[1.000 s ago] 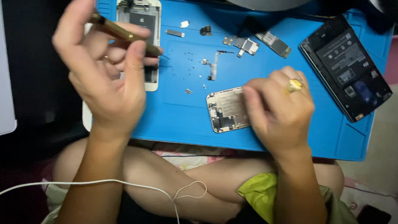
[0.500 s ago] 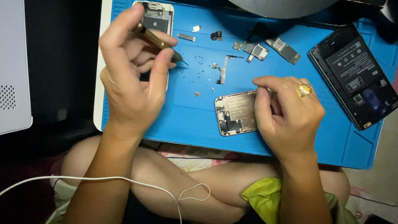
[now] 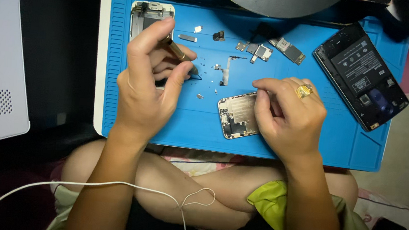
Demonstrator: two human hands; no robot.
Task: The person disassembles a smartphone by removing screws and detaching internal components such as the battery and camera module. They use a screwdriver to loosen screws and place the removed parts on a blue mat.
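Screwdriver (image 3: 178, 52) between left fingers (image 3: 144, 43)

Both forearms reach forward — left hand (image 3: 145, 87) fingers pinched, raised; right hand (image 3: 290, 120) curled, pressing down.

A slim brass-coloured tool (image 3: 175, 49) slants from about ten o'clock down to four o'clock, pinched in the left hand (image 3: 145, 82), its dark tip ending just above the blue mat (image 3: 203, 125). At three o'clock from it, an opened silver phone body (image 3: 236, 115) lies flat on the mat, its inner metal shield and small parts facing up, its right end covered by the right hand (image 3: 290, 120).
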